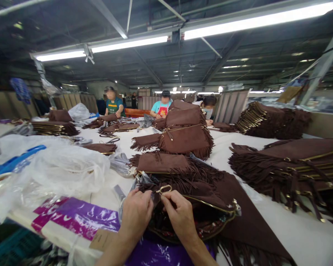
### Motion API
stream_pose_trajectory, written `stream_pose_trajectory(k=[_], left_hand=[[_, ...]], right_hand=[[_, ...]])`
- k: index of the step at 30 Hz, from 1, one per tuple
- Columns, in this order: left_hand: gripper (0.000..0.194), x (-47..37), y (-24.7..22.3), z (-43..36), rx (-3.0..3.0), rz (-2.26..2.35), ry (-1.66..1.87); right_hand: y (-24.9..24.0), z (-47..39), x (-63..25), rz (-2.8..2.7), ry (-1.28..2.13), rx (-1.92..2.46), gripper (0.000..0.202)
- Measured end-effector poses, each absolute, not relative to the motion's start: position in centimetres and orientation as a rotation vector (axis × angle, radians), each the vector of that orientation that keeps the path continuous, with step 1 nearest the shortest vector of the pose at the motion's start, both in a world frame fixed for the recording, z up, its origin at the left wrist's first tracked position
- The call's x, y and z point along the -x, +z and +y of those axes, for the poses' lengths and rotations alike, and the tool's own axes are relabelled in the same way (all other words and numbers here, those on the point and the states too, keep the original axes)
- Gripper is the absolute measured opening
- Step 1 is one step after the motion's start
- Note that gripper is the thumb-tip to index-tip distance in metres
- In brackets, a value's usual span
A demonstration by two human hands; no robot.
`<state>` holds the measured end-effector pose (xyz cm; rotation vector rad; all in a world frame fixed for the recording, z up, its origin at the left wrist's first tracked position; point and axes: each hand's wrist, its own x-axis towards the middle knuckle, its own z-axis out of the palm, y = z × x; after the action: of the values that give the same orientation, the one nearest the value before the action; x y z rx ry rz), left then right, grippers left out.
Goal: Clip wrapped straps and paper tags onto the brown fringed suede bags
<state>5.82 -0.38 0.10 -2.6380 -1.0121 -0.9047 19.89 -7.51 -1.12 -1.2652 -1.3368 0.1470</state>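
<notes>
A brown fringed handbag (224, 195) lies in front of me with its gold-zippered mouth open, showing a dark patterned lining. At its near left end, my right hand (180, 214) pinches a gold metal clasp (165, 188) between thumb and fingers. Close beside it, my left hand (137, 210) is closed at the left edge of the opening. Its fingers hide whatever is in them; a dark strip shows between the two hands. Crumpled grey plastic (147, 179) sits just behind my left hand. Shiny purple plastic packaging (155, 253) lies under the bag.
Brown fringed bags are stacked ahead (187, 140) and to the right (302, 155). Clear plastic bags (69, 166) and a purple-and-pink package (77, 216) cover the left side of the white table (319, 236). Several co-workers, one in a green top (114, 105), are across the table.
</notes>
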Motion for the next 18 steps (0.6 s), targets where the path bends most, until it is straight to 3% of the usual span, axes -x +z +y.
stream_pose_trajectory(k=[4,9,15,18], left_hand=[[0.024,-5.9,-1.0,-0.5,2.607,-0.841,-0.994],[0.049,-5.6,-1.2,-0.9,2.734,-0.709,-0.978],[0.029,-6.2,1.6,-1.7,3.262,-0.927,-1.305],[0.028,-7.2,1.9,-1.1,3.304,-1.102,-1.450]], right_hand=[[-1.2,-7.3,-19.8,-1.304,0.192,1.270,0.020],[-1.7,-7.3,-19.9,-1.151,0.440,1.222,0.013],[-2.0,-7.1,-20.4,-1.154,0.458,1.238,0.021],[-1.6,-7.3,-20.5,-1.201,0.420,1.270,0.022]])
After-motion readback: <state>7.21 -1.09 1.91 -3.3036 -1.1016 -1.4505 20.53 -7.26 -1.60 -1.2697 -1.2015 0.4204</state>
